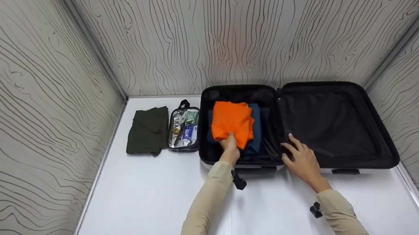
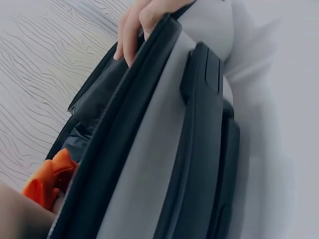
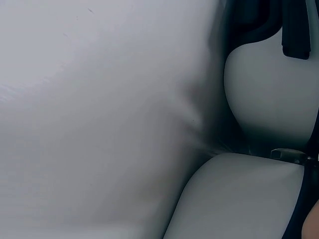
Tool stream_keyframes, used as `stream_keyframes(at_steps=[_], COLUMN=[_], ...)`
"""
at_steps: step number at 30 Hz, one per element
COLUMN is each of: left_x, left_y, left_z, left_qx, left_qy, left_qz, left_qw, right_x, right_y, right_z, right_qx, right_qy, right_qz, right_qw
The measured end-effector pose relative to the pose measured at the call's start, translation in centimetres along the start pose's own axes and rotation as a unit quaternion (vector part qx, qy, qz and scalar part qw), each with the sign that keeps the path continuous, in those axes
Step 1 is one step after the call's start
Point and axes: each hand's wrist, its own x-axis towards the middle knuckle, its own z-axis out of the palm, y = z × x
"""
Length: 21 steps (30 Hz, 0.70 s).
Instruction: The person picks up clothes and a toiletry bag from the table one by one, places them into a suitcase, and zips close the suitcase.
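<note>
A folded orange garment [image 1: 230, 120] lies over a folded blue garment [image 1: 256, 128] in the left half of the open black-lined suitcase [image 1: 237, 90]. My left hand [image 1: 230, 148] grips the front edge of the orange garment, thumb on top; its other fingers are hidden underneath. In the left wrist view, part of the orange garment [image 2: 47, 181] shows behind the suitcase rim [image 2: 119, 124]. My right hand [image 1: 302, 160], fingers spread, rests at the suitcase's front rim near the hinge. Only a sliver of that hand [image 3: 311, 226] appears in the right wrist view.
Left of the suitcase stands a clear toiletry pouch [image 1: 184, 130] with tubes inside. Beyond it lies a folded dark green garment [image 1: 147, 131]. The suitcase's other half [image 1: 331, 123] lies open at the right. Patterned walls [image 1: 188, 40] enclose the white table [image 1: 141, 205].
</note>
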Motion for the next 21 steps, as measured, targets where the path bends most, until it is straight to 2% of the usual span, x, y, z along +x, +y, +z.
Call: stream_keyframes(at_steps=[1,2,5,7,8,10,11,12,13,14,15,16,19,21], left_x=[1.2,3.1,9.9,14.1,16.5,19.6,20.6,20.8,20.3,19.1,17.3,13.5,4.3,-0.7], left_y=[-1.2,-3.2,-9.9,-13.6,-15.7,-18.2,-19.0,-19.1,-18.5,-17.3,-15.6,-12.7,-4.4,0.0], left_z=[-0.1,-0.3,-0.9,-1.1,-1.4,-1.8,-2.1,-2.3,-2.4,-2.4,-2.3,-1.9,-1.1,-0.7], left_qx=[-0.007,-0.012,-0.032,-0.039,-0.038,-0.035,-0.030,-0.020,-0.012,0.001,0.018,0.035,0.097,0.137], left_qy=[-0.006,-0.012,-0.036,-0.038,-0.037,-0.035,-0.040,-0.038,-0.038,-0.036,-0.032,-0.021,0.029,0.064], left_qz=[-0.010,-0.007,-0.022,-0.052,-0.049,-0.058,-0.052,-0.054,-0.058,-0.059,-0.056,-0.052,-0.033,-0.011], left_qw=[0.9999,0.9998,0.9986,0.9971,0.9974,0.9971,0.9974,0.9976,0.9975,0.9976,0.9977,0.9978,0.9943,0.9884], right_x=[0.0,0.0,0.0,0.0,0.0,0.1,0.1,0.1,0.0,0.1,0.0,0.0,0.1,0.1], right_y=[0.0,0.0,-0.1,-0.1,-0.1,0.0,0.0,0.1,0.1,0.2,0.2,0.2,0.3,0.2], right_z=[0.0,0.0,0.0,0.1,0.1,0.1,0.1,0.1,0.1,0.1,0.1,0.1,0.2,0.2], right_qx=[-0.002,-0.002,-0.001,0.000,0.000,0.001,-0.001,-0.001,-0.001,-0.002,-0.001,0.000,-0.005,-0.008], right_qy=[0.000,0.000,0.000,0.000,0.001,0.002,0.003,0.004,0.004,0.004,0.004,0.002,-0.007,-0.012], right_qz=[0.000,-0.001,-0.001,-0.001,-0.002,-0.002,-0.002,-0.001,0.000,0.001,0.002,0.004,0.005,0.007], right_qw=[1.0000,1.0000,1.0000,1.0000,1.0000,1.0000,1.0000,1.0000,1.0000,1.0000,1.0000,1.0000,0.9999,0.9999])
